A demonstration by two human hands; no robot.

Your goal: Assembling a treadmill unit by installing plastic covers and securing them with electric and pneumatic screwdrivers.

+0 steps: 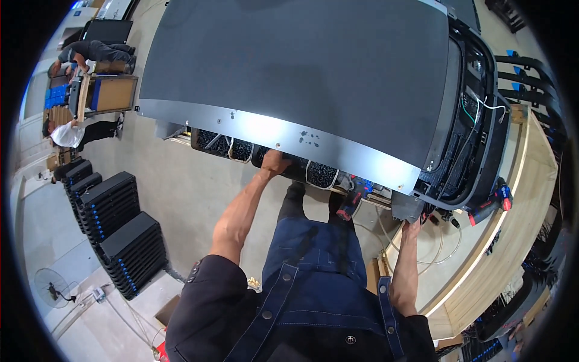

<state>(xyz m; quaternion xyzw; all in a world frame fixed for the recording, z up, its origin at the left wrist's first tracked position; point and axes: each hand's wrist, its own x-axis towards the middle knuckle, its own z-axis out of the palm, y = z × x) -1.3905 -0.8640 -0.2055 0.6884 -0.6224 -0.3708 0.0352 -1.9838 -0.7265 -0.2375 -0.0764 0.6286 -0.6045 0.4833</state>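
Both hands at near edge of big grey panel (301, 66): left hand (274, 161) gripped on its underside, right hand (412, 222) closed at the corner. Risk: panel slips, hits cordless drill (351, 202) below.

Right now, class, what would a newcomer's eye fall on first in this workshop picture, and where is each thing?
A huge dark grey panel fills the upper middle, its pale metal edge nearest the person. The left hand and right hand reach under that edge. Stacks of black trays stand on the floor at left.
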